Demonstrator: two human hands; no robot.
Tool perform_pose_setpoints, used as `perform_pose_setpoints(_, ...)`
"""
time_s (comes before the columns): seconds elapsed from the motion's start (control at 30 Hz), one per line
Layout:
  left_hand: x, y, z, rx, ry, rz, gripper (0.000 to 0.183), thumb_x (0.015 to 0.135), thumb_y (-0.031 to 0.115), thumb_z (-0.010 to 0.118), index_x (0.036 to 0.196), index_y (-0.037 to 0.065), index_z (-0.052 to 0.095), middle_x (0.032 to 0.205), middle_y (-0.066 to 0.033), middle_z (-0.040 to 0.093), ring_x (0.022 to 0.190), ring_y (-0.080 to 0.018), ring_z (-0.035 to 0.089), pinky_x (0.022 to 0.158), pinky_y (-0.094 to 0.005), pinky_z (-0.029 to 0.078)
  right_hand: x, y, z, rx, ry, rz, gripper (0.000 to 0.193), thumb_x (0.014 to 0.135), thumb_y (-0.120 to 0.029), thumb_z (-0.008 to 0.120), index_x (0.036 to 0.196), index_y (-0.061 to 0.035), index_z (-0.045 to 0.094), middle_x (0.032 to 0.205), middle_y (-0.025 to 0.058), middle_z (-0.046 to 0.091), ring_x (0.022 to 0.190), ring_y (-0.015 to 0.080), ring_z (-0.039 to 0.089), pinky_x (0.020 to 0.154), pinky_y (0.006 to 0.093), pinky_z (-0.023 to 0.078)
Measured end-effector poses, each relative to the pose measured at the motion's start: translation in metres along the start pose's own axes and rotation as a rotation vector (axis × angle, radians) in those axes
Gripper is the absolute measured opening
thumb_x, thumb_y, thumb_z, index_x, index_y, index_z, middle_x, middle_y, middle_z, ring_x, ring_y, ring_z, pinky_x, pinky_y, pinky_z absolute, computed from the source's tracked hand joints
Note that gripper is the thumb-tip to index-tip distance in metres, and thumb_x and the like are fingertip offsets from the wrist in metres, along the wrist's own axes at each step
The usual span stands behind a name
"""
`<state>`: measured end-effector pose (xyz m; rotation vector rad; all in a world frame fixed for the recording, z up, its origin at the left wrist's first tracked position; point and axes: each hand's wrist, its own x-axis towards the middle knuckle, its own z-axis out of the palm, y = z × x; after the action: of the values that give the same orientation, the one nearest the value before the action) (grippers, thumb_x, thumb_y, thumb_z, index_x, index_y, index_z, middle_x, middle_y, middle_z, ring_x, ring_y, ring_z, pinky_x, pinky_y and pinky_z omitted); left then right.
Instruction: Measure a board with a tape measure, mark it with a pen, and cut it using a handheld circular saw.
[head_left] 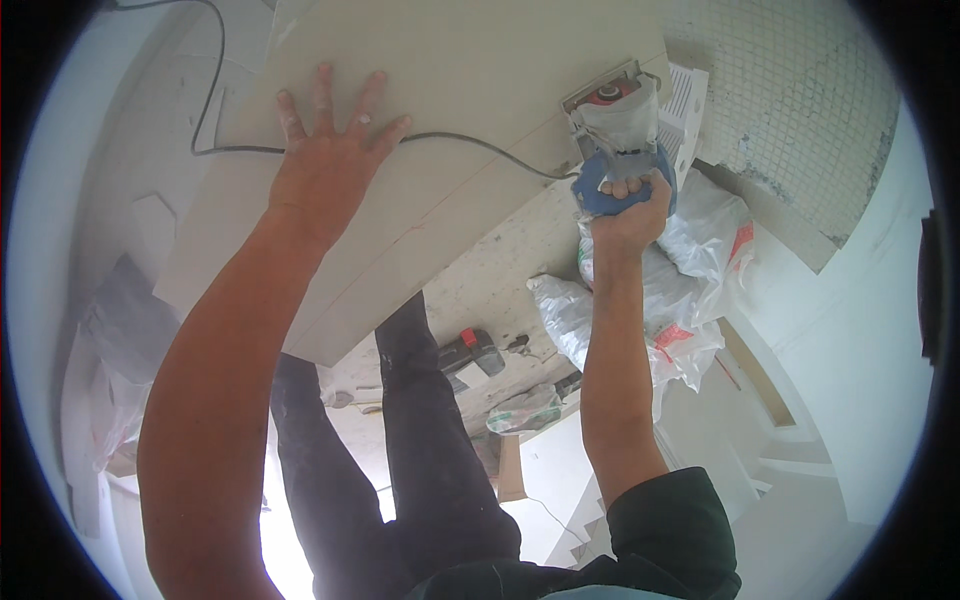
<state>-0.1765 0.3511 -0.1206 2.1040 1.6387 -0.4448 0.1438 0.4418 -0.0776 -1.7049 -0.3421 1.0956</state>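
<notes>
My left hand (335, 165) presses flat on a large beige slab (450, 70), fingers spread. A thin reddish line (420, 222) runs slantwise across the slab. My right hand (637, 215) is closed round the blue rear handle of a dusty corded circular saw (618, 125). The saw rests at the slab's right edge, near the far end of the line. Its blade is hidden from view. A black power cord (470, 138) trails from the saw over the slab and passes close to my left hand.
Silvery plastic bags (690, 285) lie right of the slab, below the saw. A mesh-patterned panel (790, 110) and a slotted white piece (685, 105) stand beyond it. Between my legs and the bags sits a black-and-red toolbox-like object (470, 355). Grey plastic sheeting (130, 320) is at the left.
</notes>
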Motion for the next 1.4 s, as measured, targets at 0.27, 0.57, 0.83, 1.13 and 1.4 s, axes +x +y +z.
perform_pose_setpoints(0.27, 0.002, 0.0, 0.001, 0.031, 0.014, 0.007, 0.072, 0.089, 0.01, 0.057, 0.152, 0.035, 0.031, 0.163, -0.0101, 0.009, 0.143, -0.0534, 0.016, 0.106, -0.0718, 0.029, 0.0, 0.0, 0.0, -0.005, -0.024, -0.012, 0.018, 0.092, -0.023, 0.056, 0.083, -0.0103, 0.048, 0.07, -0.0008, 0.041, 0.059, 0.0137, 0.039, 0.056, 0.0315, 0.038)
perform_pose_setpoints(0.57, 0.0, -0.001, 0.001, 0.013, 0.034, 0.009, 0.072, 0.088, 0.009, 0.057, 0.151, 0.035, 0.033, 0.163, -0.0085, 0.012, 0.143, -0.0517, 0.017, 0.106, -0.0714, 0.029, -0.003, 0.001, -0.002, 0.006, -0.046, 0.004, 0.016, 0.092, -0.023, 0.055, 0.084, -0.0104, 0.048, 0.07, -0.0009, 0.041, 0.059, 0.0138, 0.04, 0.057, 0.0322, 0.039)
perform_pose_setpoints(0.83, 0.002, 0.001, 0.001, 0.018, 0.029, 0.006, 0.071, 0.089, 0.009, 0.056, 0.151, 0.035, 0.034, 0.163, -0.0087, 0.012, 0.144, -0.052, 0.017, 0.106, -0.0716, 0.028, -0.007, 0.002, -0.001, -0.022, -0.003, -0.009, 0.016, 0.091, -0.023, 0.055, 0.084, -0.0107, 0.048, 0.071, -0.0006, 0.042, 0.058, 0.0144, 0.041, 0.057, 0.0338, 0.039)
perform_pose_setpoints(1.13, -0.002, -0.003, 0.004, 0.004, 0.043, -0.004, 0.069, 0.089, 0.01, 0.056, 0.15, 0.034, 0.035, 0.164, -0.0083, 0.01, 0.143, -0.0525, 0.016, 0.106, -0.0723, 0.028, -0.009, 0.006, -0.001, -0.002, -0.053, -0.003, 0.016, 0.091, -0.024, 0.055, 0.085, -0.0107, 0.049, 0.071, -0.0008, 0.042, 0.059, 0.0145, 0.041, 0.057, 0.0335, 0.039)
perform_pose_setpoints(1.4, 0.001, -0.001, 0.001, -0.006, 0.024, 0.006, 0.07, 0.089, 0.01, 0.057, 0.151, 0.033, 0.035, 0.164, -0.0089, 0.01, 0.144, -0.052, 0.016, 0.106, -0.0725, 0.028, -0.01, 0.007, -0.002, -0.01, -0.028, -0.003, 0.016, 0.092, -0.024, 0.054, 0.085, -0.0103, 0.049, 0.071, -0.0012, 0.042, 0.059, 0.0138, 0.04, 0.057, 0.0328, 0.039)
